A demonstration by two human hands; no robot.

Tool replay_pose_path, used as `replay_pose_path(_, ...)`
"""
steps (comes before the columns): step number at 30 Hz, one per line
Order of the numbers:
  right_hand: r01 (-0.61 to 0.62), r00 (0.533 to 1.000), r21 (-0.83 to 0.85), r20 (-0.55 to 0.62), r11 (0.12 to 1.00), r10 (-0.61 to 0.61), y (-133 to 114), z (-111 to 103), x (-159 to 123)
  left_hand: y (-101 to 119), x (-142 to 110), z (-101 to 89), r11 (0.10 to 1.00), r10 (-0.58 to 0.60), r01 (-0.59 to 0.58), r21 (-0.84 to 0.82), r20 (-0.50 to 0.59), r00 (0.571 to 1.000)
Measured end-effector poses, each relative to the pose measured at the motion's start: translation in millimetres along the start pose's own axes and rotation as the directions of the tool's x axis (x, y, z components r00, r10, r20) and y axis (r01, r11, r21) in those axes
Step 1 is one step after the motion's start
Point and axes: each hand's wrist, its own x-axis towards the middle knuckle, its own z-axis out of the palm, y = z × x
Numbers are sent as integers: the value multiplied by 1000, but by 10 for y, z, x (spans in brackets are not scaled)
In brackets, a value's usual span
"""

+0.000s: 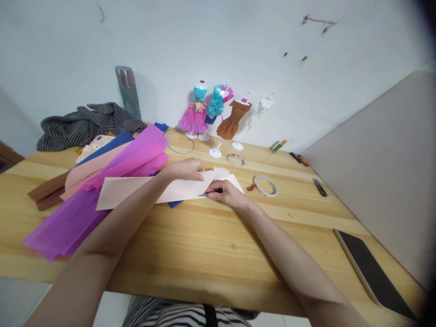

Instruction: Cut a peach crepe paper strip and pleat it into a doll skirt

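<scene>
A pale pink sheet of paper (136, 190) lies on the wooden table (204, 245), over a stack of purple, magenta and blue tissue sheets (129, 163). My left hand (185, 170) rests flat on the sheet's right part, fingers together and stretched, pressing a white card shape (220, 173) against it. My right hand (226, 191) is closed in a pinch at the sheet's near right edge, holding a thin dark tool, a pen or small blade, whose tip (203, 195) touches the paper.
Small dress-form stands with paper dresses (195, 116) (234, 119) line the wall. Tape rolls (265, 185) (235, 159), a wire ring (180, 141), snips (319, 187), a glue stick (279, 146), a steel flask (128, 91), striped cloth (85, 123) and a phone (371, 272) sit around.
</scene>
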Motion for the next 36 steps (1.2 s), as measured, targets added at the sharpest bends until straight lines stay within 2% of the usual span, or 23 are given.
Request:
replay_pose_path(12,-6,1000,-6,-22,1000,6,5,7,4,-34,13,18,1000,28,-28,-6,-5,1000)
replay_pose_path(17,-20,1000,-13,-21,1000,19,9,13,5,-40,-25,-46,1000,-18,17,15,66,998)
replay_pose_path(22,-18,999,-28,-27,999,18,13,11,15,-193,-44,-78,997,-29,18,78,137,990)
replay_pose_path(26,6,1000,-60,-20,998,-7,5,-7,14,-279,-25,-75,988,-105,85,126,163,981)
replay_pose_path(32,24,1000,-100,3,995,-24,-18,-31,15,-224,-125,-139,970,-139,89,226,220,966)
replay_pose_path(36,34,999,-119,20,992,-32,-42,-39,18,-223,-278,-144,961,-185,134,242,201,962)
